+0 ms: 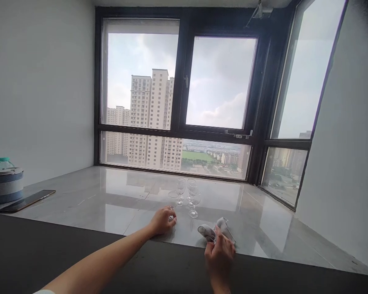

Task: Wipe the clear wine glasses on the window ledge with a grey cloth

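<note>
My left hand (162,221) reaches out over the polished stone sill (110,204) and is closed round the stem of a small wine glass (172,198) standing on it. Close behind stand three more small clear glasses (190,194). My right hand (219,255) is near the sill's front edge, fingers pinched on a grey cloth (216,229) that lies bunched on the stone.
A dark ledge (49,253) runs across the front below the sill. At far left stand a blue-grey lidded cup (7,184) with a bottle behind it, and a dark phone (27,200) lying flat. Large windows (178,102) close off the back and right.
</note>
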A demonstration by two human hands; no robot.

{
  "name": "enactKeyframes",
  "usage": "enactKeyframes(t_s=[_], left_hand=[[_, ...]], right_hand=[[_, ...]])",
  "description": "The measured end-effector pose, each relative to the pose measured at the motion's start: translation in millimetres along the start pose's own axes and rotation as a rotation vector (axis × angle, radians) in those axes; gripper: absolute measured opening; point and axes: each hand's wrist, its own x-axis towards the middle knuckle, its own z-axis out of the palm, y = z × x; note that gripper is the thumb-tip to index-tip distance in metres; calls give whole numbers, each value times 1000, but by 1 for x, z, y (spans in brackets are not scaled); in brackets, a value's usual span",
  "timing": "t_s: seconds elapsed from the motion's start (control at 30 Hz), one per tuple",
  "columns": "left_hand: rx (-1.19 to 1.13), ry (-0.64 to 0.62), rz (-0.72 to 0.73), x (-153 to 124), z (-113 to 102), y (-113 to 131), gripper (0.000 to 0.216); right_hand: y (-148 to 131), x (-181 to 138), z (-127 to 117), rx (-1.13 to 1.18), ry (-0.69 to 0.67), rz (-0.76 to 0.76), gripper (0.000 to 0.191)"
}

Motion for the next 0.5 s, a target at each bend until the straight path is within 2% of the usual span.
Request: enactKeyframes(t_s=[0.13, 0.5], left_hand=[[13, -1, -16, 0, 0, 1, 17], [17, -4, 10, 2, 3, -3, 20]], right_hand=[[-2, 1, -2, -9, -12, 45, 44], [4, -3, 0, 4, 54, -36, 42]])
